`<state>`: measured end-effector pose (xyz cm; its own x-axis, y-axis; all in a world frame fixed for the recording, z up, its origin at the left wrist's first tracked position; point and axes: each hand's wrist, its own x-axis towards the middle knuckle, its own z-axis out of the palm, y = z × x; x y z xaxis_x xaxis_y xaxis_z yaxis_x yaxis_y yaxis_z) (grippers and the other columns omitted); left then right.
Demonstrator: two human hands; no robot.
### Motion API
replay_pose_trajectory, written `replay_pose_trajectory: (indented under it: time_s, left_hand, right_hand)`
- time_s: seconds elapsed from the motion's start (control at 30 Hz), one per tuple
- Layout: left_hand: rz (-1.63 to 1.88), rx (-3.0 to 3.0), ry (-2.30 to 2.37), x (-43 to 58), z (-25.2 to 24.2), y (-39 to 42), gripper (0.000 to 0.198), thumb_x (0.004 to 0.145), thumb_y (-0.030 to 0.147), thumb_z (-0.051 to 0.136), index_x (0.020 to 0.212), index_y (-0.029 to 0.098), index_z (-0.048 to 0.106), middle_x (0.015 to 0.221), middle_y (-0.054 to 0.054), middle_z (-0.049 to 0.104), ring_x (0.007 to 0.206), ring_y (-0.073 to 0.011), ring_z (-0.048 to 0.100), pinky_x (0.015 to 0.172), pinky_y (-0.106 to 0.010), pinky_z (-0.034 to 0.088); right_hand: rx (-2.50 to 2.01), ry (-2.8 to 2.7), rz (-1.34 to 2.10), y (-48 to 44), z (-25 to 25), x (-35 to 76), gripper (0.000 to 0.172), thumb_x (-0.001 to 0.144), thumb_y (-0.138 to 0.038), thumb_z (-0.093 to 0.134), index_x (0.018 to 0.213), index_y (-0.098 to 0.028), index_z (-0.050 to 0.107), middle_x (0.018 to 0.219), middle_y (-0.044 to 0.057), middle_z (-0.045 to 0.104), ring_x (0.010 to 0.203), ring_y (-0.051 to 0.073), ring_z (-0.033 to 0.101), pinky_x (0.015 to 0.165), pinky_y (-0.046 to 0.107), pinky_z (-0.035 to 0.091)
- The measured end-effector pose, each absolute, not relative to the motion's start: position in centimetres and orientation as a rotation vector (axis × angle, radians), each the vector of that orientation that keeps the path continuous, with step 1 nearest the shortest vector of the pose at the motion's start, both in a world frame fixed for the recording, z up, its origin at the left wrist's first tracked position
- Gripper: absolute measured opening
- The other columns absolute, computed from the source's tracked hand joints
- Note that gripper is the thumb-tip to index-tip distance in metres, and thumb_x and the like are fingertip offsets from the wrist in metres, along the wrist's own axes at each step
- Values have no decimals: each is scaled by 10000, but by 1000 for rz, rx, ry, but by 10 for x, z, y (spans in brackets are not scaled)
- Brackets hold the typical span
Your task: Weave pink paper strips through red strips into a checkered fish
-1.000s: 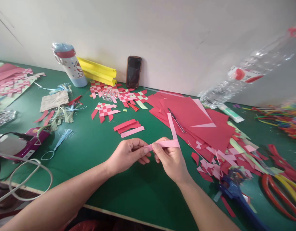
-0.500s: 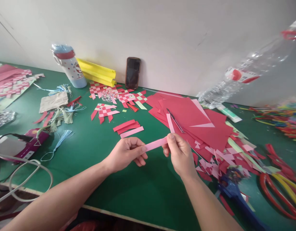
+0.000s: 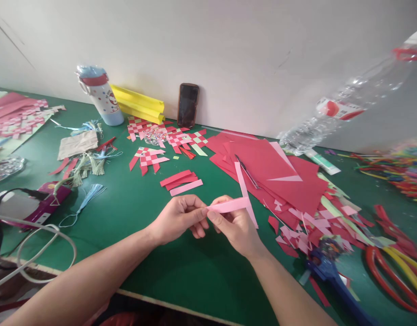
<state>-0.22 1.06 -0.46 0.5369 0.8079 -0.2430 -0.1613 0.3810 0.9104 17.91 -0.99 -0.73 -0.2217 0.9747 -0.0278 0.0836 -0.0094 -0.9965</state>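
Note:
A pink paper strip is held between both hands above the green table. My left hand pinches its left end between thumb and fingers. Close beside it, my right hand grips the same strip near that end, and the rest lies across my right fingers. Behind the right hand, another long pink strip slants along the edge of the red paper sheets. Just beyond my hands lie several folded red strips and one pink folded strip.
Woven paper pieces, a phone and a printed bottle stand or lie toward the wall. On the right are a craft knife, paper scraps, a blue-handled tool, scissors and a plastic bottle. Tassels and cables lie left.
My right hand has slid left along the pink strip, from its right end to beside my left hand. The strip's right end is now free.

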Motion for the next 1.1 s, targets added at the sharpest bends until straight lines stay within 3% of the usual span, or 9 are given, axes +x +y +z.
replay_pose_trajectory:
  time_s: [0.27, 0.43, 0.7, 0.8, 0.87, 0.97, 1.1]
  left_hand:
    - [678, 1043, 828, -2, -7, 12, 460, 757, 548, 756, 828, 124, 592, 652, -23, 685, 490, -102, 643, 467, -187, 517]
    - [692, 1057, 846, -3, -7, 14, 458, 760, 545, 751, 842, 119, 602, 662, -27, 686, 498, -105, 647, 478, -195, 526]
    - [668, 1159, 909, -4, -10, 17, 392, 791, 503, 697, 831, 126, 601, 659, -34, 679, 484, -105, 626, 469, -198, 496]
    - [691, 1349, 1064, -14, -8, 25, 288, 850, 439, 592, 837, 151, 598, 666, -20, 675, 495, -107, 613, 488, -204, 476]
    - [735, 1593, 1330, -25, -6, 34, 204, 871, 361, 520, 835, 178, 603, 680, 1, 679, 531, -106, 616, 538, -207, 472]
    - [722, 1797, 1691, -40, -5, 48, 158, 848, 302, 499, 797, 211, 618, 704, 14, 682, 605, -133, 607, 566, -226, 416]
    - [621, 1837, 1867, -49, -8, 60, 143, 802, 268, 522, 779, 233, 659, 674, 7, 675, 628, -171, 597, 560, -245, 367]
  right_hand:
    - [-1284, -1271, 1164, -2, -7, 190, 291, 857, -463, 672, 762, -206, 576, 503, -72, 481, 456, 94, 469, 464, 229, 379]
    - [-1256, -1158, 1126, 5, -15, 203, 311, 875, -477, 654, 756, -197, 594, 568, -55, 519, 467, 75, 463, 459, 215, 375]
    - [-1488, -1326, 928, 4, -10, 209, 493, 943, -600, 438, 692, -198, 576, 571, -2, 574, 462, 107, 487, 467, 241, 388]
    - [-1734, -1530, 491, 13, -9, 227, 448, 960, -559, 383, 874, -204, 642, 715, 48, 673, 587, 166, 590, 575, 290, 471]
    - [-1847, -1623, 225, 21, -14, 243, 360, 929, -494, 443, 970, -203, 651, 887, 92, 712, 801, 231, 640, 738, 360, 499]
    - [-1905, -1659, 114, 29, -26, 260, 343, 867, -450, 524, 1017, -176, 665, 1035, 157, 688, 999, 318, 578, 884, 472, 445]
    - [-2033, -1839, -95, 28, -40, 263, 361, 870, -418, 550, 1095, -166, 676, 1145, 184, 636, 1011, 340, 526, 875, 495, 419]
